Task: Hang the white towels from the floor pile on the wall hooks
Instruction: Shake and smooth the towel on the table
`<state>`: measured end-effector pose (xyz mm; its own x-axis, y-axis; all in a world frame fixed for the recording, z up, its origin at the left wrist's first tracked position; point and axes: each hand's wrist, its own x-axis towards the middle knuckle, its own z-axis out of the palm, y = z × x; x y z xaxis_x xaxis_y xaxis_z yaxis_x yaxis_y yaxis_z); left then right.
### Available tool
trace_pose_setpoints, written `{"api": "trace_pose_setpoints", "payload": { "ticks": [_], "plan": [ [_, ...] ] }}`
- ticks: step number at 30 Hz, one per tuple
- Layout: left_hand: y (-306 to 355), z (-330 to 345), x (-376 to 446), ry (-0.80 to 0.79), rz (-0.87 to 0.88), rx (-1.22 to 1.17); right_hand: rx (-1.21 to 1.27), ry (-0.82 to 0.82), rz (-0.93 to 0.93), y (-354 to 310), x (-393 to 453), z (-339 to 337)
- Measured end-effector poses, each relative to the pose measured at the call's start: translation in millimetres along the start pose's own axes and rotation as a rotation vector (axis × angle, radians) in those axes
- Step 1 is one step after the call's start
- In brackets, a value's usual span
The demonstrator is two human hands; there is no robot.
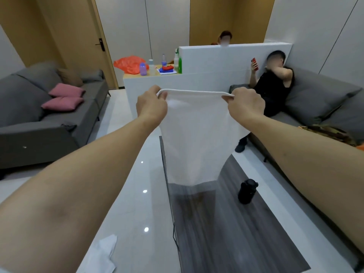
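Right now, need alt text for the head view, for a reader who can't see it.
Two outstretched bare arms hold a white towel up by its top corners, the left hand and right hand each pinching a corner so it hangs flat above a dark coffee table. Grey sofas line both sides; a person in black sits on the right one. Another white cloth lies lower left.

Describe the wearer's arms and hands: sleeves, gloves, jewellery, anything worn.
Both forearms are bare as far as the view shows, with no sleeves in sight. The left hand and right hand wear no gloves. No watch, bracelet or ring shows on the visible wrists and fingers.
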<state>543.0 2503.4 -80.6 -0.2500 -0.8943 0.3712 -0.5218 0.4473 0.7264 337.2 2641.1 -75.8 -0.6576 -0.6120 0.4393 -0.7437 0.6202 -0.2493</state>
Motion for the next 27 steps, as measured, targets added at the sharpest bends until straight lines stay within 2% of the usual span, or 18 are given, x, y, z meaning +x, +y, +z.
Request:
{"api": "trace_pose_setpoints", "payload": {
  "ticks": [3,8,17,21,23,27],
  "plan": [
    [14,6,-10,0.059,-0.003,0.017,0.016,0.024,-0.036,18,-1,-10],
    [29,18,-56,0.125,-0.047,0.014,0.006,-0.065,-0.097,61,-21,-13],
    [-12,86,-194,0.064,-0.203,0.123,0.085,-0.477,-0.216,162,-111,52],
    [-46,109,-248,-0.017,-0.285,0.204,0.141,-0.741,-0.235,195,-155,88],
    [-67,118,-271,-0.080,-0.321,0.253,0.092,-0.846,-0.224,206,-175,107],
    [-101,133,-310,-0.258,-0.341,0.412,0.006,-0.982,-0.220,226,-217,139]
  ]
}}
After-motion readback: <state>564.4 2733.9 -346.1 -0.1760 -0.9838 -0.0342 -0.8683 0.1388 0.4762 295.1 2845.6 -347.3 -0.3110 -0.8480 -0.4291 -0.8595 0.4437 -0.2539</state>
